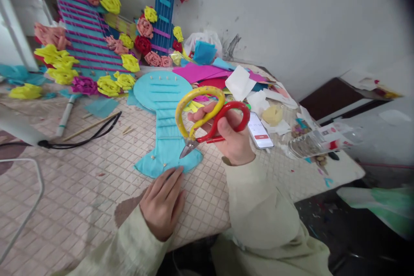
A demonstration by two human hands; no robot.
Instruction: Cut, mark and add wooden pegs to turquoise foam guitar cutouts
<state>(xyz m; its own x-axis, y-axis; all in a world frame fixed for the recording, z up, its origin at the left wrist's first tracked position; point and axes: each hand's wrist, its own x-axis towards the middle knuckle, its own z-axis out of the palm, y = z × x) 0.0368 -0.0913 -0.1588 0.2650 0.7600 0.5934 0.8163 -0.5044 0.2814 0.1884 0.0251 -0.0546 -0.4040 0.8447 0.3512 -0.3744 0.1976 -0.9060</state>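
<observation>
My right hand (237,140) is closed around a pair of scissors (190,143) with one yellow and one red handle. The blades point down over the lower end of a light-blue, fabric- or paper-covered shape (170,125). That shape has a round top, a narrow neck with raised crosswise strips and a flared base, with small pale pegs at both ends. My left hand (164,200) lies flat, fingers stretched out, its fingertips at the base's near edge. Whether the blade tips touch the blue surface I cannot tell.
Behind stand two blue decorated pieces (87,34) with paper flowers. Magenta sheets (202,72) and white scraps lie at the back. To the right are a phone (260,131) and a plastic bottle (307,142). A glue gun (19,125), its cord and a stick (89,127) lie left.
</observation>
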